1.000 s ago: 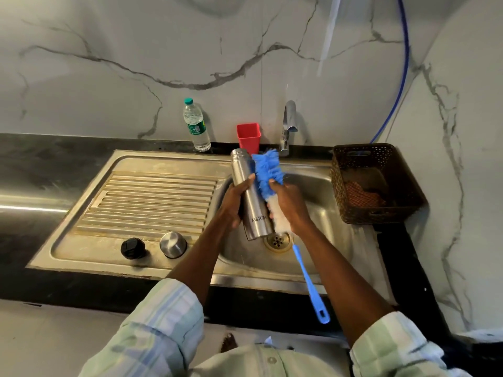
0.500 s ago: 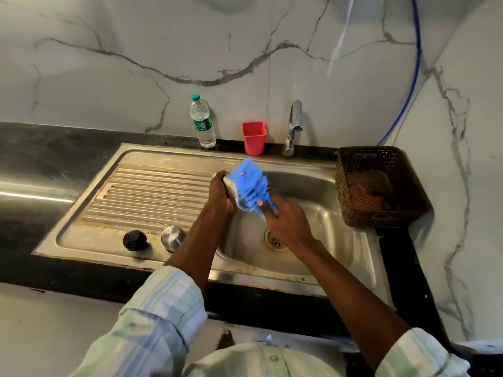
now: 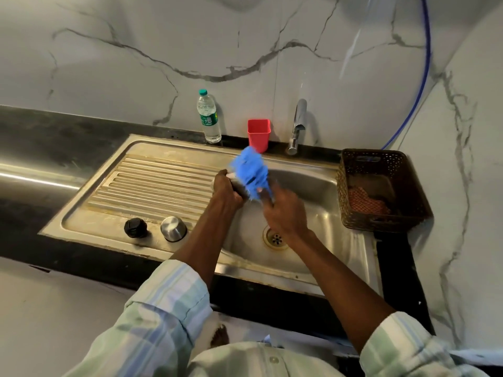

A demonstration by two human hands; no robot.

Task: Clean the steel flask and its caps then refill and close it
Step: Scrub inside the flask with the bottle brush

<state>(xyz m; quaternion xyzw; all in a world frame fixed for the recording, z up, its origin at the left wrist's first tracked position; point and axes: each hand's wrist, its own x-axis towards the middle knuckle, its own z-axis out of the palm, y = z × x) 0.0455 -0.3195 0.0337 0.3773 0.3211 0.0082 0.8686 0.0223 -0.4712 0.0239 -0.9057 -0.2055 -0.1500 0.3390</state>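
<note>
- Marble-veined walls meet behind a dark tabletop [image 3: 40, 137] that carries a steel sink [image 3: 334, 235] with a ribbed drainboard [image 3: 152, 186] on its left side; only the head view is given.
- Over the basin, near its back left corner, the left hand [image 3: 227, 190] grips the steel flask [image 3: 239, 189], fingers clamped round its body; hand and brush hide most of the flask.
- Just beside it, the right hand [image 3: 283, 210] works a blue bottle brush [image 3: 251, 172] against the flask. Its fingers look closed on the brush's stem, though blur hides the exact grip, and I cannot tell whether the head is inside the mouth or on the outside.
- Two caps wait at the drainboard's front edge: a black inner cap [image 3: 135, 228] and, just beside it, a steel outer cap [image 3: 173, 228], both apart from the flask.
- Along the tabletop's back edge stand a water bottle [image 3: 208, 117], a red cup [image 3: 258, 135] and the tap [image 3: 297, 126], which shows no running water. A brown basket [image 3: 381, 191] sits at the sink's right edge.
- My judgement: the task is at an early stage. The flask is being scrubbed; the caps look untouched, so they likely remain to be cleaned, with rinsing, refilling and closing both caps after that.
</note>
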